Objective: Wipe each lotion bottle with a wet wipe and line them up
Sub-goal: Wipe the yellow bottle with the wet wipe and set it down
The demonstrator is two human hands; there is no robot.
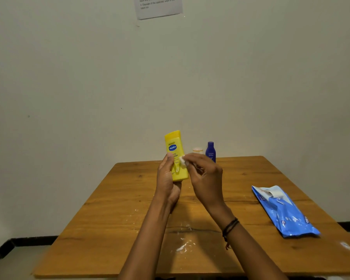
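While the left hand (pixel 167 179) grips the yellow bottle (pixel 174 155) by its lower half, thumb lying up its left side and fingers curled behind it, the right hand (pixel 205 178) pinches a small white wipe (pixel 182 161) against the bottle's front, just below the blue oval label. The bottle is cap up and tilted slightly left, held in the air over the middle of the surface (pixel 109 229), nearer the far edge than the near one.

At the far edge, behind the right hand, a blue bottle (pixel 210 152) stands upright; the knuckles hide its foot. Just to its left a pale container (pixel 197 150) shows only its top, and what it is cannot be told.

A blue pack (pixel 285 214) lies flat beside the right edge, well apart from the hands. Its white flap is at the end towards the far edge, and its length runs towards the near right corner.

White smears (pixel 183 247) mark the wood close to the near edge, between the two forearms. Dark cords (pixel 229 227) circle the right wrist. High on the wall (pixel 69 77) hangs a printed sheet (pixel 160 8), cut off by the top of the view.
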